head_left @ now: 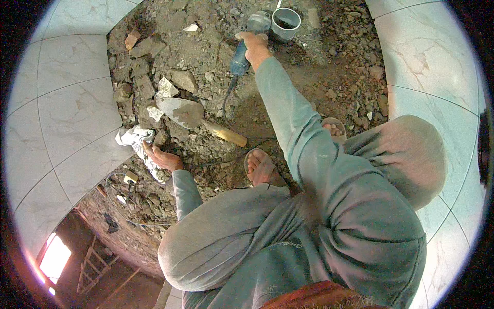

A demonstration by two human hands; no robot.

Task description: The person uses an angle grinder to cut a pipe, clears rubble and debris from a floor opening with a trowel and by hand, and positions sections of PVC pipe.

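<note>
At the far side of the rubble, my right hand (254, 45) is closed round the blue body of an angle grinder (240, 59). Its grey head points away from me and its dark cord trails back over the dirt. On the left, my left hand (163, 157) is at a crumpled white cloth (139, 138), with its fingertips partly hidden in the folds. Between my hands lies a trowel (181, 112), its broad blade dusty and its wooden handle (226, 134) toward my foot. Beside the grinder's head stands a grey cup (285, 26) with dark contents and a light handle sticking up.
Broken stones and white tile shards (167, 88) cover the dirt. Marble-patterned tiles border it on the left (72, 108) and right (429, 62). A pale plug or socket (130, 178) with a cable lies near the left edge. Below left, a wooden ladder (95, 262) stands on a lower level.
</note>
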